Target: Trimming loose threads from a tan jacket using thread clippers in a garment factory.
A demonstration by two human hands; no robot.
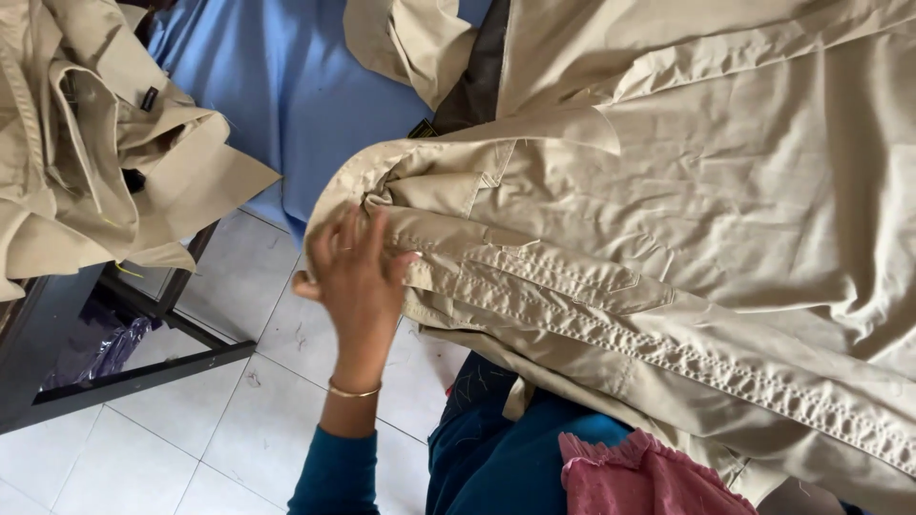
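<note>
The left hand (355,272) lay with its back to the camera, fingers (329,238) spread a little and bent over the folded edge of a khaki garment (687,229). The fingertips pressed into the cloth where it bunched at a rounded corner; whether they pinched a fold or only rested on it could not be told. A thin gold bangle (354,390) sat on the wrist, and a teal sleeve (334,472) covered the forearm below it.

The garment spread away to the right of the hand and filled most of that side of the view. A double-stitched band (668,348) ran from just beside the fingers down to the lower right. Above the hand, the cloth folded over on itself, with a dark lining (477,76) showing further up.

Below and to the right of the hand, the person's dark blue clothing (496,448) showed, with a piece of pink fabric (639,477) near it. Up and left of the hand, a blue sheet (277,86) covered the bench, and a heap of khaki pieces (86,153) lay well apart to the left. A dark frame (143,367) stood under that heap, on a white tile floor (219,439) which ran beneath the hand.

The right hand was not in view.
</note>
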